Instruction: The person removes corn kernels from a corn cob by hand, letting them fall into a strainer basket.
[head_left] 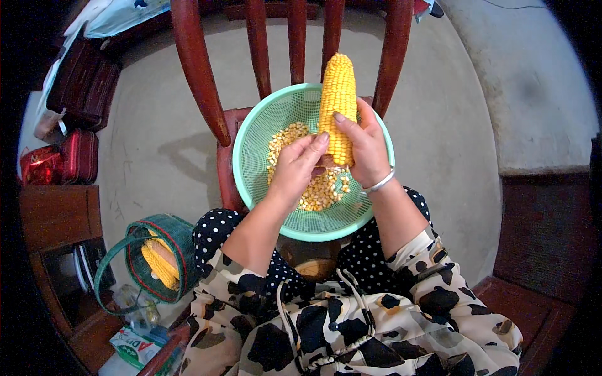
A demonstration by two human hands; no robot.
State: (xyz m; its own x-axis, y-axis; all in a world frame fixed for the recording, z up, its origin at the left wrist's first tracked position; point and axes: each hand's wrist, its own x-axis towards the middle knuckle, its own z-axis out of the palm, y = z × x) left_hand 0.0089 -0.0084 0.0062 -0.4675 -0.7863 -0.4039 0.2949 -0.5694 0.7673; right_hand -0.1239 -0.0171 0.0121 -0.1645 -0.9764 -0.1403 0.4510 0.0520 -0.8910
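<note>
A yellow corn cob (337, 103) stands tilted upward over a mint-green plastic basket (251, 125), with part of its lower end bare of kernels. My right hand (371, 147), with a silver bangle on the wrist, wraps round the cob from the right, thumb lying on the kernels. From the left, my left hand (300, 163) pinches at the cob's lower end, its thumb pressed against the kernels. Below both hands, loose corn kernels (320, 193) lie on the basket's bottom.
The basket rests on a dark red wooden chair (227, 169) with a slatted back. On the left, a green handled bag (188, 250) holds several corn cobs (160, 263). A wooden cabinet (59, 216) and red cases (80, 156) line the left side; a grey wall (533, 81) stands right.
</note>
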